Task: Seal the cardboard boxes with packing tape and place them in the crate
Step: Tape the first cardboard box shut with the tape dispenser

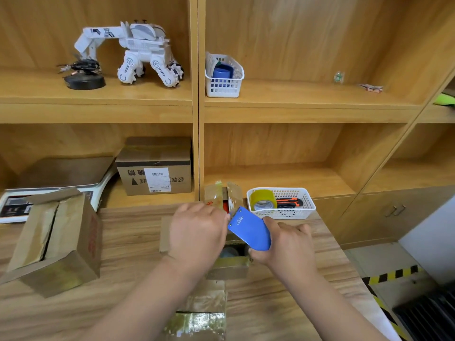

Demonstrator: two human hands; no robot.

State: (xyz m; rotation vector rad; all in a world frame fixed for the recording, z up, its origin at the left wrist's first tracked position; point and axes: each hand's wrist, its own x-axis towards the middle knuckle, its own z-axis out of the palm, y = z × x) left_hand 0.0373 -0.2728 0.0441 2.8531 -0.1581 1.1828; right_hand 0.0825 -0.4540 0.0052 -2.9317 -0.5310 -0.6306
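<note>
A small cardboard box stands in the middle of the wooden table, its far flaps upright and a dark round thing visible inside. My left hand lies over the box's left side, fingers reaching toward the front of a blue tape dispenser. My right hand grips that dispenser just above the box opening. A larger cardboard box sits at the left with its top flaps partly closed. A flattened taped piece of cardboard lies at the near edge.
A white basket behind the small box holds a roll of yellowish tape and an orange utility knife. Wooden shelves behind carry a sealed box, a white toy robot and another white basket. Hazard-striped floor lies right.
</note>
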